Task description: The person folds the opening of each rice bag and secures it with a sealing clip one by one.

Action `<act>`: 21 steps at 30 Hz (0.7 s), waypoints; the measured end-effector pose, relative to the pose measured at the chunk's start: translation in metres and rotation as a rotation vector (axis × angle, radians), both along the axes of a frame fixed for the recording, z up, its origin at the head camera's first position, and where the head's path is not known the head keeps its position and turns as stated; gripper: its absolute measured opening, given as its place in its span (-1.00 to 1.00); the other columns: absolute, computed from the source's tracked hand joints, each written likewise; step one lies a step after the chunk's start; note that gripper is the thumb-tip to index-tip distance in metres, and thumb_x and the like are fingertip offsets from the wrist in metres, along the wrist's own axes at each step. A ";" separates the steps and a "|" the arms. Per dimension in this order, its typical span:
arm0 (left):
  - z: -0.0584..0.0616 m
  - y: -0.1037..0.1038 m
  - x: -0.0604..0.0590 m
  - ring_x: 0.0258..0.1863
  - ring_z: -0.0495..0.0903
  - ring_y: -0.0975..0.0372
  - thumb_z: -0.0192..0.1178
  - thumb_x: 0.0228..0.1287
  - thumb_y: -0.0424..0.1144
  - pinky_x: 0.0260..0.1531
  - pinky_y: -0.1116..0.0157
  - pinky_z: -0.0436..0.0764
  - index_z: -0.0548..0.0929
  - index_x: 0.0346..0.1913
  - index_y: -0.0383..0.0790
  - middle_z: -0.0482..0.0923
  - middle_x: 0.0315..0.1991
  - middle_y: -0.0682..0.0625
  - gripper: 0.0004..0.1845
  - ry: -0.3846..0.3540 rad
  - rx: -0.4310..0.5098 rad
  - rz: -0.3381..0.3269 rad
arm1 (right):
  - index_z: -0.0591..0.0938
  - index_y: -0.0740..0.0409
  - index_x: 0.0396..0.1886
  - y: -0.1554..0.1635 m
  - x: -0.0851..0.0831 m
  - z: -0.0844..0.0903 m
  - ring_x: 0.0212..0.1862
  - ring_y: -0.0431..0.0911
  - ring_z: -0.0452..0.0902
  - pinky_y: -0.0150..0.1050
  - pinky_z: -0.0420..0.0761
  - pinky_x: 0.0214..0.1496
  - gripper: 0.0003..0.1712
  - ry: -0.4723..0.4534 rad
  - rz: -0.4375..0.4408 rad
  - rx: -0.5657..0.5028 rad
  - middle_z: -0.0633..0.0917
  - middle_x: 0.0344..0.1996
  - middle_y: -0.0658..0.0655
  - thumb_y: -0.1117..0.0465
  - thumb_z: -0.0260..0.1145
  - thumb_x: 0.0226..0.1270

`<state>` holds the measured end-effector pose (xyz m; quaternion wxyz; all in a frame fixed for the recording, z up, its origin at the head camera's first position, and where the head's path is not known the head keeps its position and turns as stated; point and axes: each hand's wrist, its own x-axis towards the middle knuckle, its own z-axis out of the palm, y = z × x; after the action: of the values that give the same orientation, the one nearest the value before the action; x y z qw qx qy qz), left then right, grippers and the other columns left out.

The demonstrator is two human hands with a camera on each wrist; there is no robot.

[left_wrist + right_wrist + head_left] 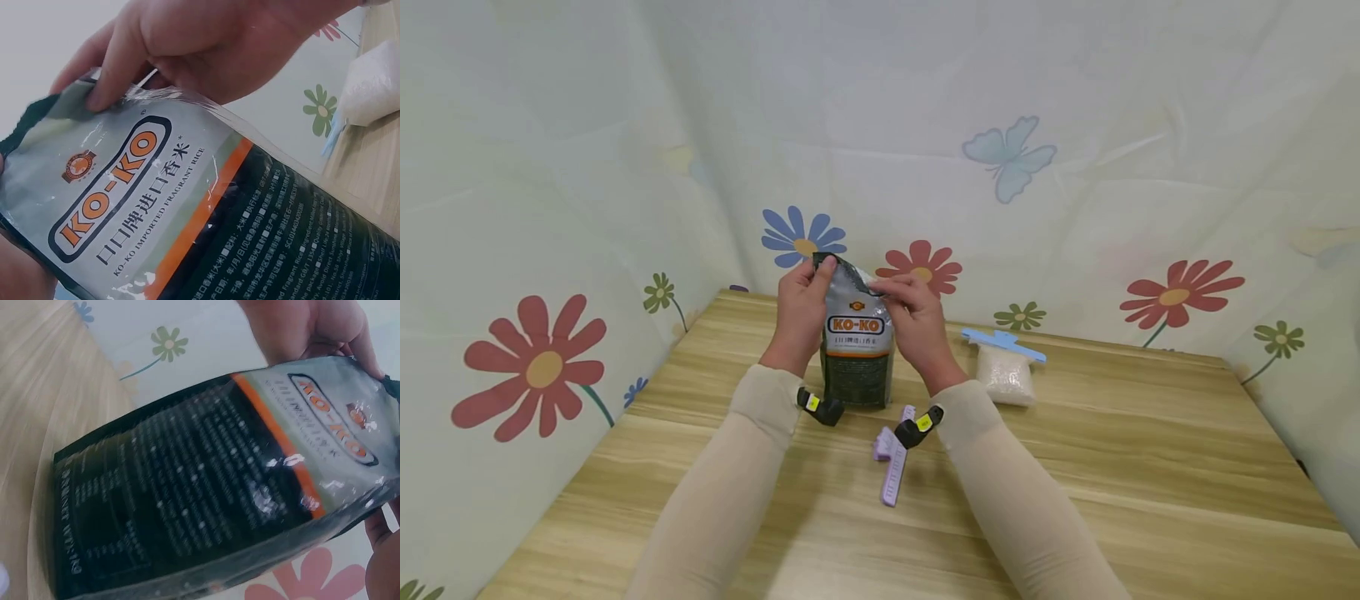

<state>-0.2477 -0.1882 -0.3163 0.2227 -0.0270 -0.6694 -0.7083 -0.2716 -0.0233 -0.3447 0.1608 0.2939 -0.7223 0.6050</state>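
Head view: 2 hands meet at the top of 1 upright rice bag point(856, 342) standing on the wooden table point(1075, 467), toward its far edge and a little left of centre.
Rice bag: grey above with a KO-KO label, an orange band, dark below; it stands on its own base, so the hands only need to steady and work the top.
Left hand point(801, 312): wraps the bag's upper left side, thumb up at the top corner, fingers curled round the back. This grip seems to brace the bag against the other hand's pull.
Right hand point(917, 321): fingers and thumb pinch the crumpled top edge on the right side (the left wrist view shows a fingertip point(103, 94) pressed on the film just below the torn, uneven mouth).
Bag top: bent and creased toward the right hand, which suggests the mouth is being gathered or flattened; whether it is fully open cannot be told.
Purple clip point(892, 457): lies flat on the table near the person, just right of the bag's base and apart from it, within easy reach of the right hand.
Small white bag point(1006, 373): sits to the right of the rice bag, well apart, with a blue clip point(1002, 342) across its top holding it closed.
Backdrop: a pale cloth point(1075, 125) printed with flowers and 1 butterfly hangs behind and to both sides.
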 end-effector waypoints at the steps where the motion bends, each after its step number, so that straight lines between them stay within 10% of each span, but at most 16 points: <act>1: 0.000 0.000 0.000 -0.40 0.57 0.30 0.06 0.42 0.01 -0.34 0.35 0.54 0.60 -0.31 -0.19 0.55 -0.45 0.11 -0.66 0.001 0.003 -0.002 | 0.71 0.13 0.02 0.001 0.000 -0.001 0.05 0.01 0.51 -0.11 0.57 0.07 -0.71 0.002 0.002 0.020 0.59 0.00 0.19 0.29 0.11 0.48; 21: 0.005 0.005 0.004 -0.33 0.65 0.21 0.41 0.13 -0.03 -0.28 0.30 0.64 0.62 -0.11 -0.12 0.66 -0.32 0.02 -0.65 -0.076 -0.068 0.018 | 0.59 0.03 0.22 0.004 0.008 -0.005 0.20 -0.02 0.45 0.00 0.53 0.19 -0.63 0.044 0.027 0.114 0.57 0.15 0.12 0.18 0.12 0.49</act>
<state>-0.2439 -0.1835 -0.3110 0.2023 -0.0017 -0.7011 -0.6838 -0.2636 -0.0191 -0.3501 0.1515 0.3253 -0.7478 0.5585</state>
